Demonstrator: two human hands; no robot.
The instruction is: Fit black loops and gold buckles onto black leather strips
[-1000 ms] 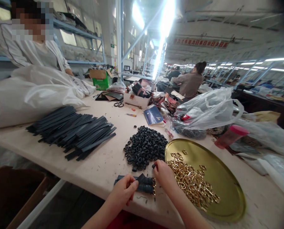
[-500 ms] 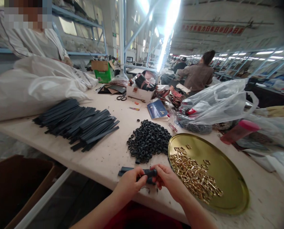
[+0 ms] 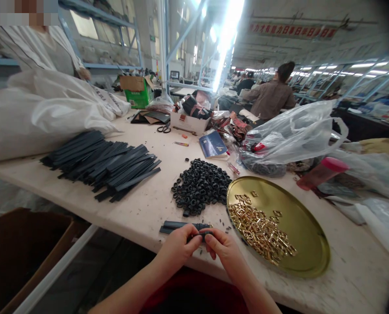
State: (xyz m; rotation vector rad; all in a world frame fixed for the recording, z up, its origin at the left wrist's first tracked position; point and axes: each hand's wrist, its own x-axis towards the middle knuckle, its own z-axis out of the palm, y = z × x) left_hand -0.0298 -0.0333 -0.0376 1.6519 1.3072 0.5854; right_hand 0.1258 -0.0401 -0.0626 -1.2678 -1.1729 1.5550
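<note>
My left hand [image 3: 184, 240] and my right hand [image 3: 219, 242] meet at the table's front edge, both closed on one dark strap piece [image 3: 204, 233] pinched between thumbs and fingers. Part of that piece is hidden by the fingers. Just behind my hands lie a few flat dark strips [image 3: 173, 225], and a bit of gold metal shows at their right end. A heap of small black loops [image 3: 202, 185] sits beyond them. To the right, a round gold tray [image 3: 307, 222] holds many gold rectangular buckles [image 3: 259, 229].
At left lies a pile of dark strips [image 3: 103, 163] beside a white sack [image 3: 44, 113]. Scissors [image 3: 164, 129], a blue booklet [image 3: 214, 144], a clear plastic bag [image 3: 295, 135] and a pink-lidded container [image 3: 323, 172] are farther back. A cardboard box [image 3: 24, 257] stands below left. Two people are beyond the table.
My hands have drawn closer together, and less of the held dark piece shows. The strips behind my hands are now more exposed. The whole view has shifted slightly.
</note>
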